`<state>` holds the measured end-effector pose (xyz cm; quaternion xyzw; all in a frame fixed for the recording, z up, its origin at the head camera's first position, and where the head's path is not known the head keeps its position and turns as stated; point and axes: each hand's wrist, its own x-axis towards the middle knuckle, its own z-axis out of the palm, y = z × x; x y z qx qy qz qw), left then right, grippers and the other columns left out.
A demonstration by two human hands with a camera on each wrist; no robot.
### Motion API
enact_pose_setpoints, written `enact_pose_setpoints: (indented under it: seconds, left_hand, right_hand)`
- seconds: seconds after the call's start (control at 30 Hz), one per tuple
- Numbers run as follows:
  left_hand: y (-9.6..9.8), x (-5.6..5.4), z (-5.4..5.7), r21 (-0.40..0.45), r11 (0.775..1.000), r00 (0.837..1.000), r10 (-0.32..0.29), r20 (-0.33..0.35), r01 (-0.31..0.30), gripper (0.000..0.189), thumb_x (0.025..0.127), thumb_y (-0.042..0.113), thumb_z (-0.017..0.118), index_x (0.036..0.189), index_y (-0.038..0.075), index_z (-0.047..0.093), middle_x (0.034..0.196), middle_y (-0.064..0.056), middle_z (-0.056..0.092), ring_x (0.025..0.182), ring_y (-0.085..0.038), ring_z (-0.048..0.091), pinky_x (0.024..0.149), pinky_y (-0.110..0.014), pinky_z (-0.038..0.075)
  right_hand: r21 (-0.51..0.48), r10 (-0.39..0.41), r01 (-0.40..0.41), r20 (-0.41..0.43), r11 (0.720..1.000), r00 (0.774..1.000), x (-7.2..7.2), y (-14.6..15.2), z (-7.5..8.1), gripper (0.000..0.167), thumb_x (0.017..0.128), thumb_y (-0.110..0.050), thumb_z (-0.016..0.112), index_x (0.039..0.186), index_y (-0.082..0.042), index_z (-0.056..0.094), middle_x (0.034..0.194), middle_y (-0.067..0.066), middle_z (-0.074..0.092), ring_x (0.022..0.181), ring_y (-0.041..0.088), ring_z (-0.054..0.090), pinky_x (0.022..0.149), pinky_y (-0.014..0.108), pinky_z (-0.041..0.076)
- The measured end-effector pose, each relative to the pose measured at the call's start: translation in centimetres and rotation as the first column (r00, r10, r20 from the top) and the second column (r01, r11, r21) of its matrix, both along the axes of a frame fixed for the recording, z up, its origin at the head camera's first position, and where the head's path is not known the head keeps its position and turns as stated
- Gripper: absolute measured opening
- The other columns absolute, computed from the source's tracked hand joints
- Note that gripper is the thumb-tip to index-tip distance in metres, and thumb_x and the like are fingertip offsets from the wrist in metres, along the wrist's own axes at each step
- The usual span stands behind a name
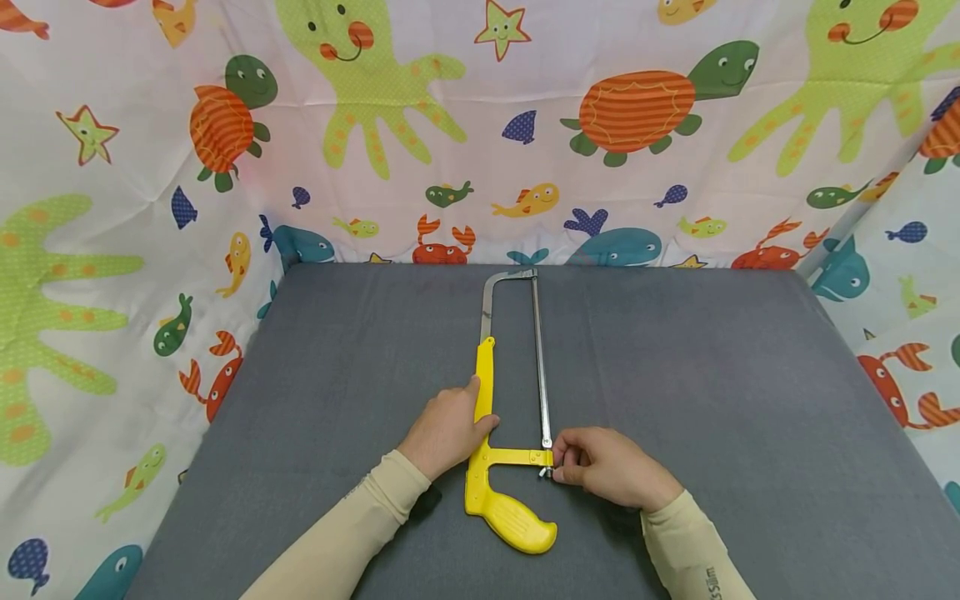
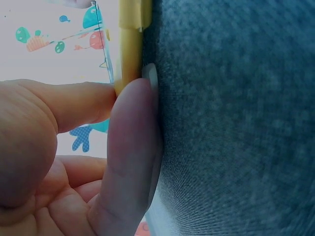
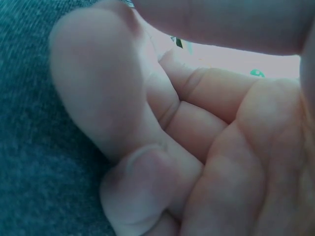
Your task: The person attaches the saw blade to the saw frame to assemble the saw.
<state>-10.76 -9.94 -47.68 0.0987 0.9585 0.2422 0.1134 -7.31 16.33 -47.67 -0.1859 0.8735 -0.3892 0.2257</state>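
A hacksaw with a yellow frame and yellow handle lies on the grey table, its silver front bow pointing away from me. The thin blade runs along its right side. My left hand grips the yellow frame above the handle, thumb on one side and fingers on the other; the left wrist view shows the yellow bar between them. At the near end of the blade, my right hand pinches a small metal wing nut with thumb and curled forefinger. Fingers hide the nut in the right wrist view.
The grey cloth-covered table extends around the saw on both sides. A white curtain printed with sea animals stands along the back and both sides of the table.
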Motion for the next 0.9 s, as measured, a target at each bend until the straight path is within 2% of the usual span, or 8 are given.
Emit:
enact_pose_setpoints:
  seconds: [0.4,0.9]
  left_hand:
    - [-0.05,-0.03,0.00,0.000,1.000,1.000,0.000,0.000,0.000,0.074,0.102,0.032,0.078,0.160,-0.004,0.048,0.101,-0.012,0.072,0.060,-0.011,0.058,0.055,-0.022,0.049]
    - [-0.04,0.01,0.00,-0.008,1.000,1.000,0.002,0.005,-0.002,0.074,0.102,0.033,0.078,0.160,-0.003,0.048,0.104,-0.013,0.072,0.063,-0.012,0.059,0.056,-0.022,0.050]
  right_hand:
    - [0.029,-0.010,0.010,-0.005,1.000,1.000,-0.15,-0.15,-0.02,0.012,0.094,-0.019,0.083,0.095,-0.018,0.071,0.071,-0.010,0.061,0.058,0.005,0.052,0.056,0.023,0.042]
    - [0.010,-0.004,0.004,-0.015,1.000,1.000,-0.06,-0.10,0.01,0.011,0.093,-0.015,0.082,0.097,-0.015,0.072,0.072,-0.008,0.060,0.058,0.005,0.051,0.056,0.024,0.041]
